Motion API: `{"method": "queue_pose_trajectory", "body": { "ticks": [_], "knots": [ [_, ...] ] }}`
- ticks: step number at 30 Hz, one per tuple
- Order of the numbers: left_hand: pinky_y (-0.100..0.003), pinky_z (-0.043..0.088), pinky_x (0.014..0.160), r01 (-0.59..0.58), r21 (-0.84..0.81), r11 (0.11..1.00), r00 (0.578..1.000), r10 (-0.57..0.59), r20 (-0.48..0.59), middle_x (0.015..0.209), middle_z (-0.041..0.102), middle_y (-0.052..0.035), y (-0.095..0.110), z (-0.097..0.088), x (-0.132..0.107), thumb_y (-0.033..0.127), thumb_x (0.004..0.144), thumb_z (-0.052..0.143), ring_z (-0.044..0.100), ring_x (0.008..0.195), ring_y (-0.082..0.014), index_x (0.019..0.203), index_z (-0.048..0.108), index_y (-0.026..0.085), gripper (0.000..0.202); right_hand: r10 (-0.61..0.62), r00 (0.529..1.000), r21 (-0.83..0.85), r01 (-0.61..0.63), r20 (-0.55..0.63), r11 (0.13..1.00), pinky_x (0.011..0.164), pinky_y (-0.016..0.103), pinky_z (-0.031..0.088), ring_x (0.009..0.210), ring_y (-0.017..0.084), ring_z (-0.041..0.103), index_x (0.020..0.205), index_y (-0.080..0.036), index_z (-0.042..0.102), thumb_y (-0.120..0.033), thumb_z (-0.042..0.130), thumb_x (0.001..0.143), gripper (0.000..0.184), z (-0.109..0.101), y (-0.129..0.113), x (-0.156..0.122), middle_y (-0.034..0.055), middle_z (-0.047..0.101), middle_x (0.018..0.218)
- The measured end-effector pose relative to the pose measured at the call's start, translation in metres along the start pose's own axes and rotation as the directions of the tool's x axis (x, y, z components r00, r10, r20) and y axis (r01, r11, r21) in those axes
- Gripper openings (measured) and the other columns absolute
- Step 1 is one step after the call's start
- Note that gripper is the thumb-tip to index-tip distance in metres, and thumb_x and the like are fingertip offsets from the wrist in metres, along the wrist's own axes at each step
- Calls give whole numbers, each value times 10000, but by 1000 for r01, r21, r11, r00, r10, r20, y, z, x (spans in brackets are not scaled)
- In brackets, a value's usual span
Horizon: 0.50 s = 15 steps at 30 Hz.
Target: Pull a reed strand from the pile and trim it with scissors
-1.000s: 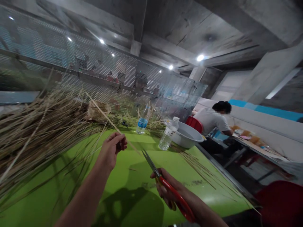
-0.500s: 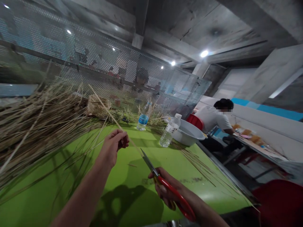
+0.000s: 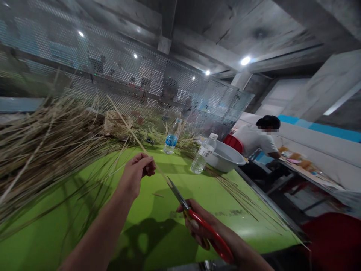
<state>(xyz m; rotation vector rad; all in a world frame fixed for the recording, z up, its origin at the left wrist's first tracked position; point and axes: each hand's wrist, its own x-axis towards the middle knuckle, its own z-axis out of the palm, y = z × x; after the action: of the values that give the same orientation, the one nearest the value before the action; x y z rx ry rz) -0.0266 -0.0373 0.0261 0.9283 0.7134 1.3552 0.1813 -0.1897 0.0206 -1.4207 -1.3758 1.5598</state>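
Between the thumb and fingers of my left hand (image 3: 138, 171) is a long pale straw strip (image 3: 126, 126), which slants from the upper left down to the right. My right hand (image 3: 201, 226) grips red-handled scissors (image 3: 210, 229) with metal blades pointing up and left. The blade tips meet the strip's lower end, just right of my left hand; whether they cut into it I cannot tell. Below them, a short straw scrap (image 3: 158, 195) lies on the green table (image 3: 113, 226).
A large heap of dry straw (image 3: 50, 139) covers the left side. Ahead stand a blue-labelled bottle (image 3: 170, 140), a white-capped bottle (image 3: 203, 154) and a grey basin (image 3: 225, 156). Loose stalks (image 3: 234, 188) lie right. A person (image 3: 259, 135) sits at another table; a red chair (image 3: 332, 237) stands nearby.
Both hands keep nearly the same place and hold. The strip's lower end and the scissor tips have shifted very slightly, and the camera view has moved a little.
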Motion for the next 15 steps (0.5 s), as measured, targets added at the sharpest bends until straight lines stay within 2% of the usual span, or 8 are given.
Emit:
{"method": "queue_pose_trajectory", "body": {
  "ticks": [8,15],
  "knots": [
    [-228,422,521,-5,7,1000,1000,5,-3,571,610,18,-2,0,0,307,661,745,518,502,-99,622,588,182,205,-16,1000,-29,16,18,999,483,182,297,538,63,352,1214,-283,528,-651,614,827,541,-1,-1,-2,-44,456,767],
    [-233,421,523,-16,12,1000,1000,16,-1,569,611,20,-5,-1,2,306,678,736,523,499,-98,614,586,185,203,-30,999,-22,30,18,999,479,191,290,536,71,330,1204,-284,543,-618,645,818,520,0,-4,-2,-44,456,740]
  ]
}}
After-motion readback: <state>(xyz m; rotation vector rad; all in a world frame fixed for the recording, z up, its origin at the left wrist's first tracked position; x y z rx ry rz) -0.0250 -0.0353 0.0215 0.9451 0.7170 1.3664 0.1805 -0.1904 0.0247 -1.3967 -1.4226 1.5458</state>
